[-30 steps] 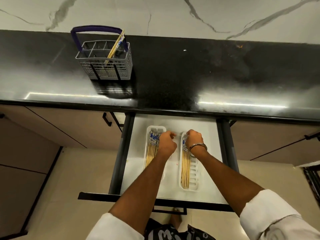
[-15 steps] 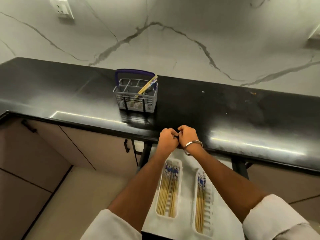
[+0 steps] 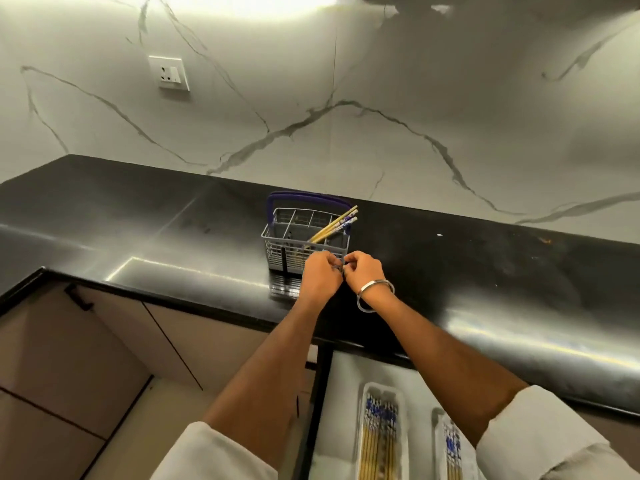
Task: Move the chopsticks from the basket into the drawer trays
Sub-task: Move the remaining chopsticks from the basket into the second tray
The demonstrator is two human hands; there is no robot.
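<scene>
Just 2 hands (fingers curled, touching) before the basket of chopsticks

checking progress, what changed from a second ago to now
Both hands left the drawer trays and rose to the counter: left hand and right hand now meet, fingers curled, holding nothing visible, in front of the basket. The basket's chopsticks and the filled trays stayed put.

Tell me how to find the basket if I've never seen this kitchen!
Look along the long black countertop under the white marble wall. Near its middle stands a small grey wire basket with a purple handle. It is the only thing standing there, and a few chopsticks lean out of it.
</scene>
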